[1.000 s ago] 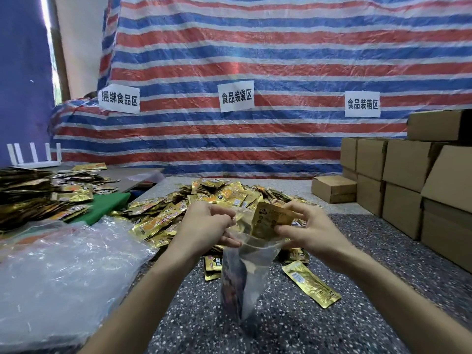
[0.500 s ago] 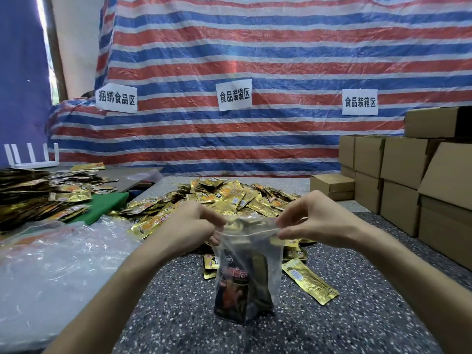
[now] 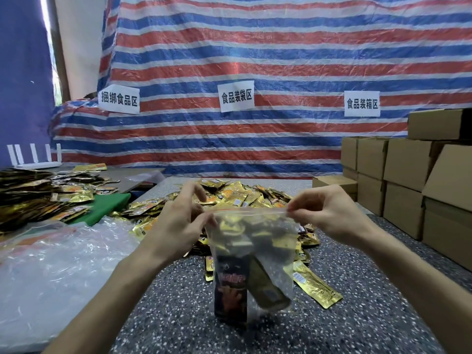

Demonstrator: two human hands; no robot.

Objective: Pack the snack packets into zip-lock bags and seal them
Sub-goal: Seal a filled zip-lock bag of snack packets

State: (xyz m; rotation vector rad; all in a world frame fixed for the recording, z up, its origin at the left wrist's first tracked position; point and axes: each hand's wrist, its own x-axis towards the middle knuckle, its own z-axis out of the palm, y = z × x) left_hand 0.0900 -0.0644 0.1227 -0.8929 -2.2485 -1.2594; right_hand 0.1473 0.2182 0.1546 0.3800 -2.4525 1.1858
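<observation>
Hanging between your hands, a clear plastic zip-lock bag (image 3: 255, 241) rests its bottom on the speckled grey tabletop (image 3: 178, 315), holding dark and gold snack packets (image 3: 231, 290). Your left hand (image 3: 176, 226) pinches the zip strip's left end, your right hand (image 3: 329, 215) its right end, fingers curled. A heap of gold foil packets (image 3: 242, 195) lies just beyond your knuckles. Risk: a packet riding up into the strip would likely leave the seal gapped.

Gold packets (image 3: 237, 198), red-blue striped tarp (image 3: 255, 60)
</observation>
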